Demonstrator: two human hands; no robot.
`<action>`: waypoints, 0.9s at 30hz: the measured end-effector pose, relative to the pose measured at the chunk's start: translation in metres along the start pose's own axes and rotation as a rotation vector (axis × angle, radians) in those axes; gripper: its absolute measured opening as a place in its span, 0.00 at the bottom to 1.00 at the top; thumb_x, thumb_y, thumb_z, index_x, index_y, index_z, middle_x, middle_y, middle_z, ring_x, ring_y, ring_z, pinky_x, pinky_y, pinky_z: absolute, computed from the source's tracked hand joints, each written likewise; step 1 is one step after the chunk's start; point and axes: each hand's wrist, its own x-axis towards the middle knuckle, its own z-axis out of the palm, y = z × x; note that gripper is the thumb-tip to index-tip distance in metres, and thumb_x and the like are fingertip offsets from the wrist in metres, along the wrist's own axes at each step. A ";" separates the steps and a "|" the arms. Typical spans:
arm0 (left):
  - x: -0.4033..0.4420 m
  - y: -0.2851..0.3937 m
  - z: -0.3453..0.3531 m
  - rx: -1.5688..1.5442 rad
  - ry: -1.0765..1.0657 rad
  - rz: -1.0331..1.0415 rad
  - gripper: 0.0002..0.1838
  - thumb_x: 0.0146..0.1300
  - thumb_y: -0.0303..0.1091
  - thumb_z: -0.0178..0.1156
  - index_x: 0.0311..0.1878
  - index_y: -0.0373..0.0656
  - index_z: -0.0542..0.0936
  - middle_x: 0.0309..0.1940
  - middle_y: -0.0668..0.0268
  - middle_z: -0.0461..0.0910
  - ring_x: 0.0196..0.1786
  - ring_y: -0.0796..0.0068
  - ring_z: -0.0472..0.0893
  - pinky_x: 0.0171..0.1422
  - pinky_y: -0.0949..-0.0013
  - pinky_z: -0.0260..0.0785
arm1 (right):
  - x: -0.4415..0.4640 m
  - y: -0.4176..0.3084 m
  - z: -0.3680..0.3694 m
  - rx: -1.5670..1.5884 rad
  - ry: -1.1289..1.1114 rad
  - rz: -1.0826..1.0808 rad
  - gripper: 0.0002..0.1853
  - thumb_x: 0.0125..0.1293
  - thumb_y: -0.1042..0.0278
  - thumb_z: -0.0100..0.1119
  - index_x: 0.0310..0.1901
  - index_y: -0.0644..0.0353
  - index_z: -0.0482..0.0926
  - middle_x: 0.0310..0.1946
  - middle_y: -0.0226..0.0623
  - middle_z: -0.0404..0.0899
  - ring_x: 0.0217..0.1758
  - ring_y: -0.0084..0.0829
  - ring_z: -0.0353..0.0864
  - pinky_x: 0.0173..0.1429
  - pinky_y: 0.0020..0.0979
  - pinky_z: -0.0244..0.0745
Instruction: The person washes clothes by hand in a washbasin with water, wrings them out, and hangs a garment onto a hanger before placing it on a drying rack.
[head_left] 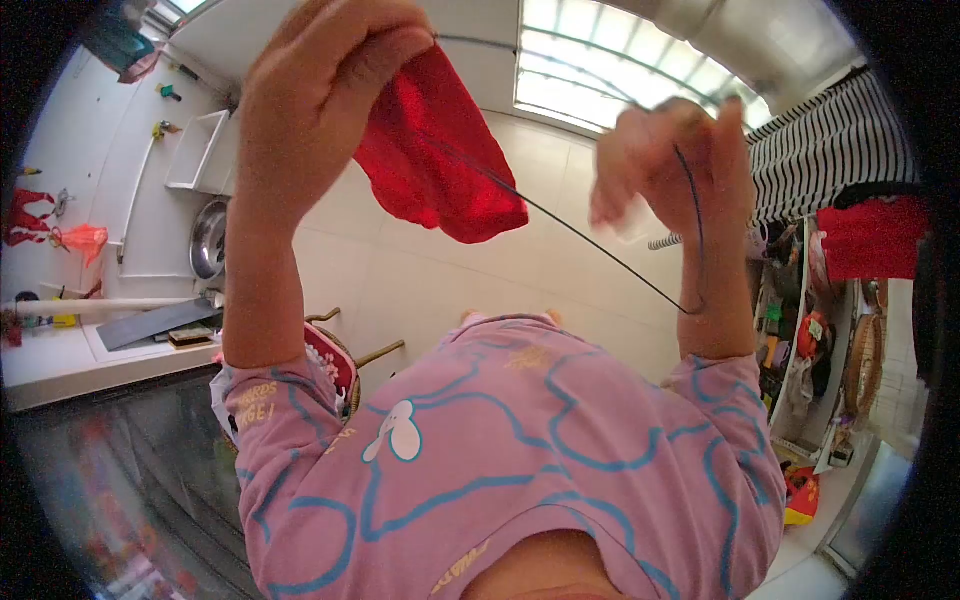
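Note:
On the left, my left hand [340,85] is raised and closed, its thumb and fingers pinching a small red cloth garment [440,150] that hangs down from them. The exact kind of garment cannot be made out. A thin dark wire hanger [590,238] stretches between my hands. One wire starts by my left thumb, and another crosses in front of the red cloth. Across from it, my right hand [680,160] is raised with curled fingers at the other end of the wire; motion blurs some fingertips. The bent wire end lies before my right wrist.
A black-and-white striped garment [835,145] and a red cloth [868,243] hang at the right, above crowded shelves [815,350]. On the left are a metal basin [208,240], a white container [198,150] and a counter edge [110,370]. A chair [335,365] stands by my left elbow.

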 end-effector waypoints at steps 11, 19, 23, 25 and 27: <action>0.037 0.012 0.006 -0.274 0.032 -0.149 0.06 0.69 0.31 0.56 0.39 0.38 0.79 0.31 0.68 0.75 0.31 0.79 0.74 0.38 0.77 0.68 | -0.026 0.085 -0.005 -1.317 -0.054 0.431 0.19 0.67 0.70 0.53 0.59 0.50 0.75 0.54 0.37 0.78 0.32 0.35 0.83 0.37 0.35 0.80; -0.005 -0.078 -0.038 -0.117 0.175 -0.349 0.11 0.67 0.38 0.60 0.47 0.46 0.84 0.38 0.70 0.84 0.38 0.81 0.80 0.44 0.77 0.73 | -0.047 0.051 -0.052 -1.757 -0.109 0.283 0.14 0.60 0.63 0.66 0.46 0.54 0.80 0.58 0.30 0.74 0.53 0.34 0.79 0.53 0.33 0.79; -0.039 -0.120 -0.038 -0.077 0.176 -0.453 0.11 0.68 0.40 0.60 0.47 0.45 0.84 0.37 0.71 0.84 0.39 0.83 0.79 0.46 0.79 0.72 | -0.037 0.025 -0.062 -1.738 -0.146 0.099 0.11 0.60 0.66 0.66 0.43 0.57 0.81 0.47 0.33 0.78 0.49 0.35 0.78 0.51 0.33 0.79; -0.052 -0.131 -0.033 -0.108 0.170 -0.474 0.12 0.68 0.40 0.60 0.47 0.44 0.84 0.36 0.71 0.84 0.39 0.84 0.79 0.46 0.79 0.71 | -0.028 0.017 -0.059 -1.697 -0.144 0.102 0.10 0.60 0.68 0.65 0.43 0.59 0.80 0.45 0.34 0.78 0.48 0.36 0.78 0.50 0.34 0.79; -0.059 -0.139 -0.032 -0.099 0.139 -0.505 0.11 0.68 0.39 0.61 0.46 0.43 0.84 0.36 0.72 0.83 0.40 0.83 0.78 0.47 0.77 0.70 | -0.023 0.014 -0.064 -1.666 -0.135 0.137 0.09 0.61 0.69 0.65 0.42 0.60 0.80 0.44 0.35 0.78 0.47 0.36 0.78 0.49 0.34 0.79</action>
